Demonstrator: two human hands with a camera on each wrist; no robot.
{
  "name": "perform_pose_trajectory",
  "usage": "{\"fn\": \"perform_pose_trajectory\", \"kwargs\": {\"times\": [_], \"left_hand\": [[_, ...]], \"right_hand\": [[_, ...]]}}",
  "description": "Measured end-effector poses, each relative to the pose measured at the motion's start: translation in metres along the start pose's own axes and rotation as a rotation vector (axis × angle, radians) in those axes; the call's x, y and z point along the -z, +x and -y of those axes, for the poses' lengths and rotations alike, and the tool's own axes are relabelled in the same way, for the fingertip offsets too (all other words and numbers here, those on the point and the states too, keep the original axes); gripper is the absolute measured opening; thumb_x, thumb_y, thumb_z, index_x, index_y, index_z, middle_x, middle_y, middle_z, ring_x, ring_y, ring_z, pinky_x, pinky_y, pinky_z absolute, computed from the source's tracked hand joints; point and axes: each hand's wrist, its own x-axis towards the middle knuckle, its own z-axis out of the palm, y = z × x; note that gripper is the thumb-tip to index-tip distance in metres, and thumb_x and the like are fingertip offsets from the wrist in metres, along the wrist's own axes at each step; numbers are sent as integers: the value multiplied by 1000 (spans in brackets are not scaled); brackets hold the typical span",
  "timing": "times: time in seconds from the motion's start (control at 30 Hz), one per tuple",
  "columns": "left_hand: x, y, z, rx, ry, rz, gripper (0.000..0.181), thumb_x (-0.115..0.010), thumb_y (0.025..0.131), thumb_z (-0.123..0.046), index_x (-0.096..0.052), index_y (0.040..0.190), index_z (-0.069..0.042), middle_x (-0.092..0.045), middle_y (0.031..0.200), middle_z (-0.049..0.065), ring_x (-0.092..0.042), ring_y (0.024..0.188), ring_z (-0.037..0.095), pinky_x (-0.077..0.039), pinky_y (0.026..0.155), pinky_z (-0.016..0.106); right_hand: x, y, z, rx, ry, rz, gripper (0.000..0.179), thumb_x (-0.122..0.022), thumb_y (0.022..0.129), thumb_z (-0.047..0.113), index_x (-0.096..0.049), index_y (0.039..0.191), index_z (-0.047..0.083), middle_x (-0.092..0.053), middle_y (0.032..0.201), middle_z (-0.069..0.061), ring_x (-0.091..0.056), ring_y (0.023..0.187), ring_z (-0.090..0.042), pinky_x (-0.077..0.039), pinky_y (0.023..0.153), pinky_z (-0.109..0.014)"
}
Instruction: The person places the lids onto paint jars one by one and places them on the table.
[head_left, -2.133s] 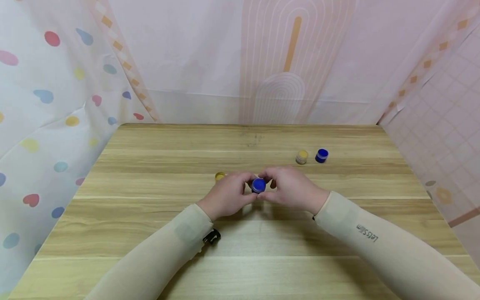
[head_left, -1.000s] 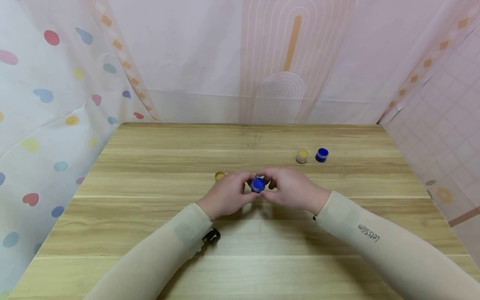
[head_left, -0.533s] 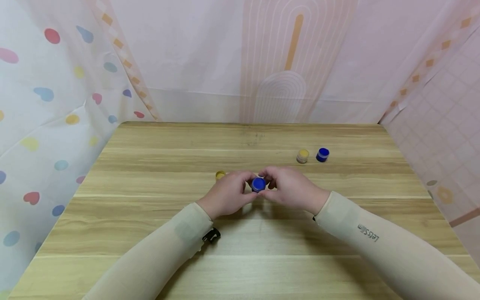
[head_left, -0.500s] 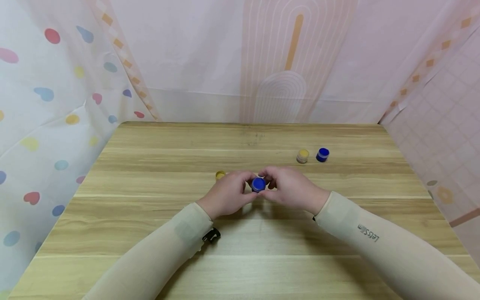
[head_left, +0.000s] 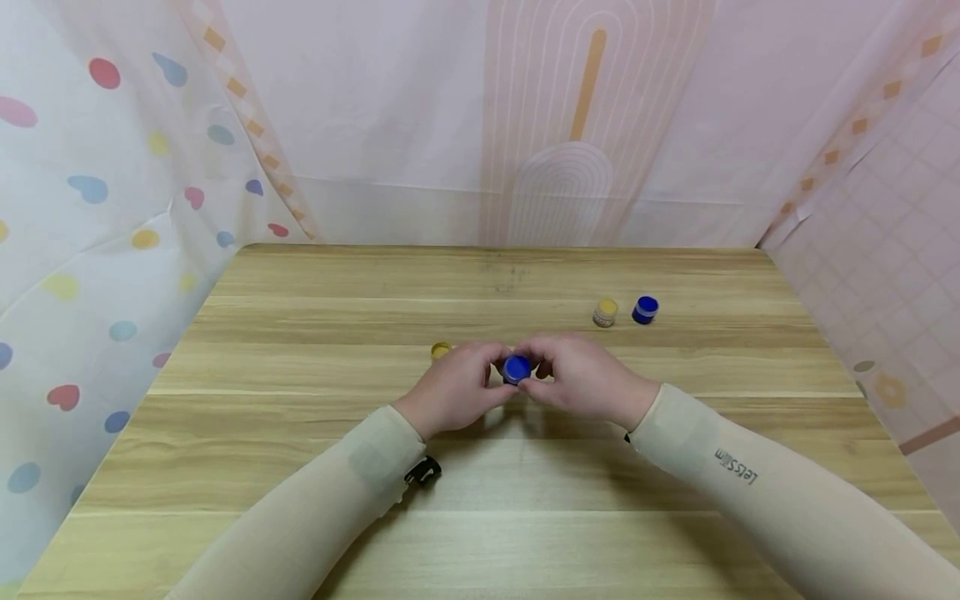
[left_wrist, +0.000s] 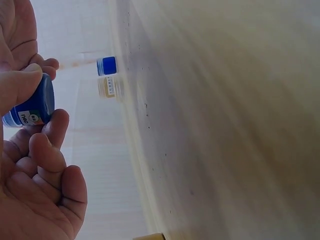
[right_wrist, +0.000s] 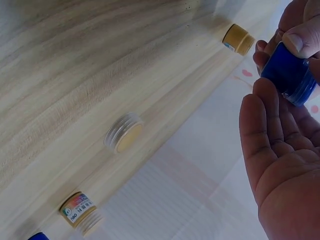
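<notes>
A small blue paint jar (head_left: pixel 517 369) is held upright between the two hands, over the middle of the table. The left hand (head_left: pixel 459 387) pinches it between thumb and fingers from the left. From the right, the right hand (head_left: pixel 585 379) has its thumb and fingers curled about the same jar. A label reading "neo" shows on the jar (left_wrist: pixel 32 117) in the left wrist view. Beyond the left hand stands a yellow jar (head_left: pixel 440 351). In the right wrist view, a ribbed clear piece with a yellow face (right_wrist: pixel 124 132) lies on the table; the hands mostly hide it from the head camera.
Farther back on the right, a yellow paint jar (head_left: pixel 605 313) and another blue jar (head_left: pixel 645 310) stand side by side. The wooden table (head_left: pixel 360 283) ends at a printed cloth backdrop (head_left: pixel 390 117), with more cloth at both sides.
The right hand's fingers have shifted slightly in toward the blue jar since half a second ago. Both hands and the jar stay in nearly the same place.
</notes>
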Motion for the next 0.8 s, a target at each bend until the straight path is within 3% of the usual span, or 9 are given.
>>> {"fn": "perform_pose_trajectory", "kwargs": {"times": [0.13,0.23,0.4,0.63,0.8], "left_hand": [[0,0,-1,5,8,1,22,-76,96,-25,-71,115,-15,-68,99,1,-55,74,14,-46,66,29],[0,0,-1,11,1,6,22,-76,96,-25,-71,115,-15,-67,97,0,-55,74,14,-46,66,29],[0,0,0,1,-7,6,19,-78,96,-27,-70,111,-16,-65,92,-4,-55,74,14,-47,66,29],[1,-1,0,-1,-4,9,20,-78,97,-29,-70,111,-17,-63,88,-4,-54,70,13,-45,61,27],[1,-1,-1,-4,0,8,21,-77,97,-28,-71,113,-17,-64,90,-4,-54,70,13,-45,62,27]], "right_hand": [[0,0,2,-42,9,1,27,-82,93,21,-71,114,9,-77,100,0,-70,90,-12,-59,81,-31],[0,0,3,-53,17,7,31,-83,93,20,-70,118,8,-77,101,-1,-72,92,-15,-60,83,-33],[1,-1,2,-26,33,8,33,-80,93,15,-69,124,7,-77,105,-2,-72,94,-16,-60,84,-34],[1,-2,0,10,21,-1,31,-76,94,13,-71,124,9,-76,102,2,-68,87,-8,-57,77,-26],[1,-2,0,0,12,-3,28,-77,94,14,-72,121,10,-76,102,2,-69,88,-9,-58,78,-28]]}}
